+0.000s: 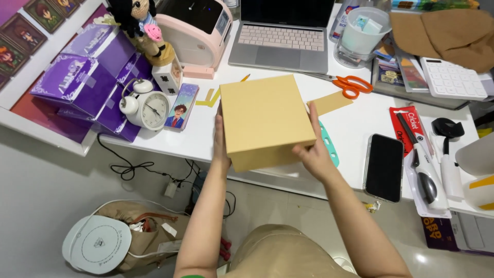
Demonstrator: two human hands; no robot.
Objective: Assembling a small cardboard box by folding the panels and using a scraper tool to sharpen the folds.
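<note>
Currently we hold the tan cardboard box (265,119) over the near edge of the white worktop (355,131), lifted between both hands. We judge it light, stiff-walled and smooth, prone to denting at the corners; opposite side faces give the best purchase. Left hand (219,141) lies flat against the left face, fingers mostly hidden. Right hand (315,149) clasps the right lower corner, fingers extended up the side. Both forearms reach upward from below.
</note>
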